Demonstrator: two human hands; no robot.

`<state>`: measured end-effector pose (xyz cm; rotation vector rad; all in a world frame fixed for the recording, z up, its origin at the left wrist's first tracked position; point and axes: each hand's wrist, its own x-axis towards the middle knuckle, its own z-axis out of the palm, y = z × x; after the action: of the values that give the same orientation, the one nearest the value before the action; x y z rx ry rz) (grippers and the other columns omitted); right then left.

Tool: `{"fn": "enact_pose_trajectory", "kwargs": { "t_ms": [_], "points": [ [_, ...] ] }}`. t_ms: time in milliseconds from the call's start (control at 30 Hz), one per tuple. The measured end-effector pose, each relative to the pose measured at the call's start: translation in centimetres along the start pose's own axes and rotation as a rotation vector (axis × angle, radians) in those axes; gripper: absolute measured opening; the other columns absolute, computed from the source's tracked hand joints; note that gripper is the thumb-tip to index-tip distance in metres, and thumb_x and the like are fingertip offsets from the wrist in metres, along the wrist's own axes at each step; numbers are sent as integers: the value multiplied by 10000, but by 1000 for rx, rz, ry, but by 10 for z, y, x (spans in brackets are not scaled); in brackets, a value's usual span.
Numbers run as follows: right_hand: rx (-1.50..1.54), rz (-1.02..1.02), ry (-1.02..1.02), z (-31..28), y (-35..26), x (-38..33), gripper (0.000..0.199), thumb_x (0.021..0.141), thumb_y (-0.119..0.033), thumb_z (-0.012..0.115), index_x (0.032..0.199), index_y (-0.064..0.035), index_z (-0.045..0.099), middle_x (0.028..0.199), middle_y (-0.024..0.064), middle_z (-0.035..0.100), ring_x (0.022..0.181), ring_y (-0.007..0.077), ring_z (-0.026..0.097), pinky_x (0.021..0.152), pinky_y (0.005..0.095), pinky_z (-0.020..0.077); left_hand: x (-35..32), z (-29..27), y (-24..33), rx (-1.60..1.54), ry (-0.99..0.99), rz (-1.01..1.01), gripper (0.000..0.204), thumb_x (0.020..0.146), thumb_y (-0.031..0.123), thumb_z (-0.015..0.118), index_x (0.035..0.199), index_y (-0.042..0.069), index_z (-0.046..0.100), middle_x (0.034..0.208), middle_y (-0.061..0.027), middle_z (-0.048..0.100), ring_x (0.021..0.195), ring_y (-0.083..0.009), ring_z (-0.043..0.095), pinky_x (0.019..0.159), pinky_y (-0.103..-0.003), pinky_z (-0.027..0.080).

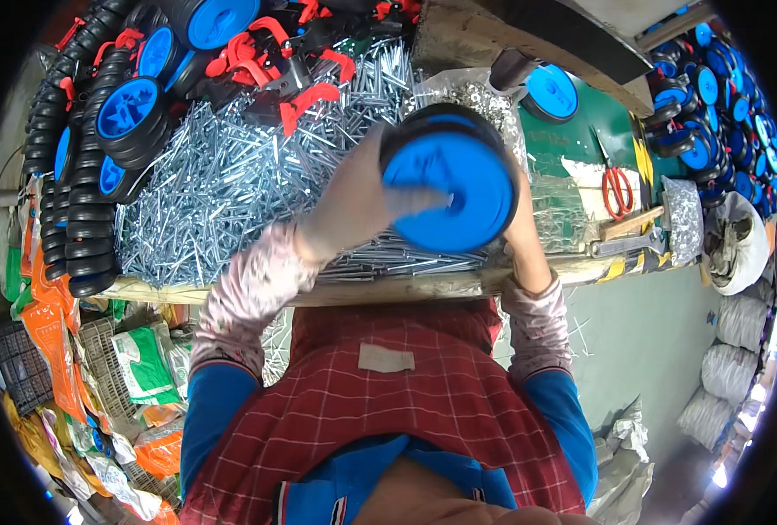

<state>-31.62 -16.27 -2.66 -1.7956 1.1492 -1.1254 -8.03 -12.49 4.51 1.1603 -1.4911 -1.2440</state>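
Blue-and-black wheel [476,188] sits between left grip [358,201] and right grip [521,210], both holding it.

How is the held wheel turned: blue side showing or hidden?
Showing: the wheel, between left hand and right hand, has its blue face in view.

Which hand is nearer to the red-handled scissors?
The right hand. It is left of the red-handled scissors, at the blue-hubbed wheel's right side. The left hand is farther left, at the wheel's left side.
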Motion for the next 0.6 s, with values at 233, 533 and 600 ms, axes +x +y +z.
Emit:
{"fn": "enact_pose_trajectory", "kwargs": {
  "t_ms": [233, 533, 600],
  "points": [
    [538, 516, 49, 19, 49, 28, 493, 991, -371, 513, 1316, -3, 469, 966, 193, 675, 580, 232, 677, 391, 290, 530, 74, -13, 4, 488, -129, -8, 445, 972, 352, 603, 1294, 47, 568, 1134, -152, 611, 1047, -211, 624, 909, -319, 505],
    [598, 579, 84, 14, 46, 27, 335, 985, -246, 574, 1245, -38, 542, 962, 126, 696, 654, 216, 693, 463, 317, 552, 87, -1, -8, -122, 31, -246, 602, 872, 417, 713, 1141, -93, 541, 938, -165, 647, 829, -208, 630, 732, -350, 519],
    [569, 573, 112, 15, 41, 28, 378, 979, -269, 569, 1264, -26, 521, 989, 130, 688, 668, 221, 693, 450, 316, 550, 88, -3, -16, -3, -5, -201, 605, 877, 426, 698, 1160, -83, 534, 1021, -210, 659, 920, -252, 655, 800, -373, 528]
  ]
}}
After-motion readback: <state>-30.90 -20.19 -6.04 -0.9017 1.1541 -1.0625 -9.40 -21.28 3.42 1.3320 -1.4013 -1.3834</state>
